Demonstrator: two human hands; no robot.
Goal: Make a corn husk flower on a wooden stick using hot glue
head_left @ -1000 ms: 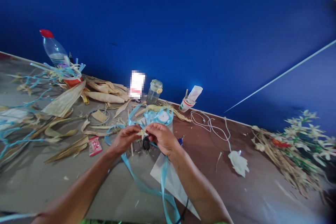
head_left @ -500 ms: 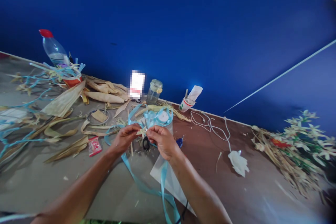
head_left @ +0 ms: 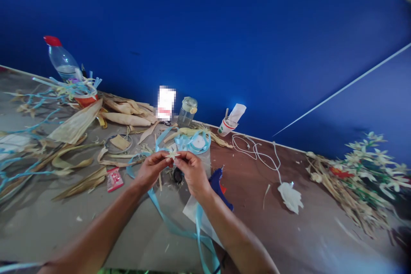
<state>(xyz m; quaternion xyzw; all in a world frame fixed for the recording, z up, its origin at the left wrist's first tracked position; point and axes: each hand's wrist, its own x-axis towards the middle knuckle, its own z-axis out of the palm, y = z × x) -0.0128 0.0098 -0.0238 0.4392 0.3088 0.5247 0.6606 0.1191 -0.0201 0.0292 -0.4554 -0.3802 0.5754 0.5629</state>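
My left hand [head_left: 153, 169] and my right hand [head_left: 190, 170] meet above the table, fingers pinched together on a small pale husk flower [head_left: 172, 154] held between them. A light blue ribbon [head_left: 173, 227] trails from under my hands down toward me. Just beyond my hands lies a ribbon spool [head_left: 196, 142] with loose blue loops. A blue glue gun [head_left: 218, 183] lies by my right wrist on a white sheet [head_left: 194, 214]. A black round object sits on the table under my hands, mostly hidden.
Dried corn husks [head_left: 77, 124] and blue strips cover the left of the table. A bottle with a red cap [head_left: 61, 61], a glass jar [head_left: 187, 112] and a paper cup [head_left: 226, 126] stand along the blue wall. A white cable [head_left: 257, 152], a white flower [head_left: 290, 198] and a flower bundle [head_left: 359, 175] lie right.
Both hands have lifted the husk flower slightly and shifted left. The blue glue gun by my right wrist now shows more fully.
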